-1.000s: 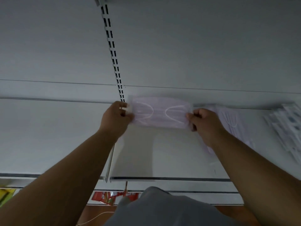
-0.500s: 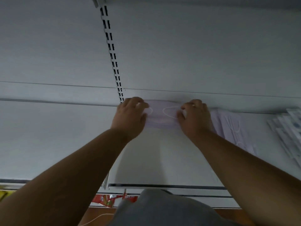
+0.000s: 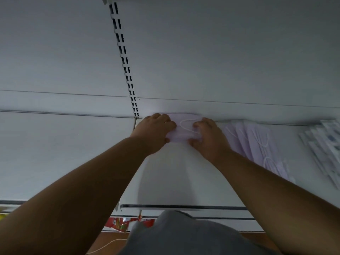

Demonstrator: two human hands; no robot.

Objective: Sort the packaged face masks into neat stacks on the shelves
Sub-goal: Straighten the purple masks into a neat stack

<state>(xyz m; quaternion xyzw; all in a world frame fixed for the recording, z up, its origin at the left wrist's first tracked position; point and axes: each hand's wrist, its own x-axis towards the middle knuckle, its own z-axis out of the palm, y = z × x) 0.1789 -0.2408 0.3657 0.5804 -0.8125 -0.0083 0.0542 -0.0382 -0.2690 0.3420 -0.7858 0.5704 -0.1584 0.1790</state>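
**Hands close in on the mask at the back of the shelf**

Both hands have slid inward since the earlier frames, from the ends of the pale lilac packaged face mask to cover most of it, and the packet has gone from the middle of the shelf back against the rear panel.

Nearest the camera, a grey garment fills the bottom edge, with red packets on a lower level and a strip of brown floor beside it. Two bare forearms reach up across the white metal shelf. The left hand lies on the packet's left end, fingers curled over it and thumb at the near edge. The right hand holds the right end the same way, hiding much of the packet.

To the right, a fanned row of similar lilac mask packets lies loose on the shelf, and beyond it a blurred pile of white packets with blue print. Behind stands the white back panel, with a slotted upright rail rising left of the hands.
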